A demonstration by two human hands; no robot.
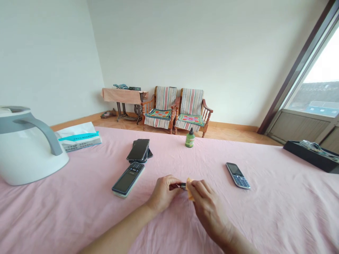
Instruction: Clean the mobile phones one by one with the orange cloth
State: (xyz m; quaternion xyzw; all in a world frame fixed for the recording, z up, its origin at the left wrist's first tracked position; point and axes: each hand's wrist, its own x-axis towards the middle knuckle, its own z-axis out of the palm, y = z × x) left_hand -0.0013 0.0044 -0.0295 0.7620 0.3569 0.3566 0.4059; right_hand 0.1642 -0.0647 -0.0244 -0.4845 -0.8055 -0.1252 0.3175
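Note:
My left hand [164, 192] is closed in a pinch on a small dark object with a shiny edge [183, 185]; most of it is hidden by my fingers, so its kind is unclear. A folded yellow cloth [189, 189] is gripped in my right hand [208, 203] and pressed against the right end of that object. To the left of my hands lies a keypad phone [129, 179] on top of another flat item. A stack of dark smartphones [138, 150] sits just behind it. Another keypad phone [237, 175] rests alone to the right.
A green spray bottle [190, 138] stands beyond my hands on the pink tablecloth [164, 155]. At the left are a large white jug with a grey handle [29, 155] and a tissue pack [78, 137]. A black box [309, 156] holding cables is at the far right.

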